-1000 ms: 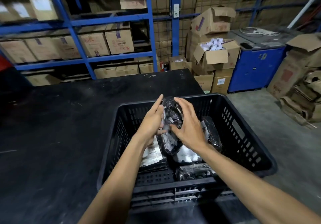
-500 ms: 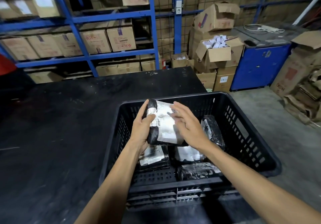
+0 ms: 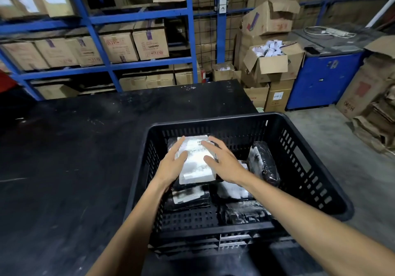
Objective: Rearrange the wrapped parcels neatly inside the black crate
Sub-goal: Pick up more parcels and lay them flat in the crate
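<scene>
The black slotted crate (image 3: 213,120) stands at the right end of a black table (image 3: 74,158). Inside, at the far left, a black-wrapped parcel with a large white label (image 3: 195,166) lies flat, label up, on top of another parcel (image 3: 188,196). My left hand (image 3: 172,164) grips its left edge with the thumb on top. My right hand (image 3: 224,162) rests flat on its right side, fingers spread. A black parcel (image 3: 264,164) leans upright against the right wall. Two more lie low in the crate, one in the middle (image 3: 233,190) and one near the front (image 3: 243,211).
Blue shelving (image 3: 136,16) with cartons stands behind the table. Open cartons (image 3: 271,61) and a blue cabinet (image 3: 320,78) stand at the back right. Flattened cardboard (image 3: 374,115) is piled on the concrete floor at the far right.
The parcel was turned from upright to label-up, then lowered flat into the crate's far-left part. Both hands followed it down and now lie on it.
</scene>
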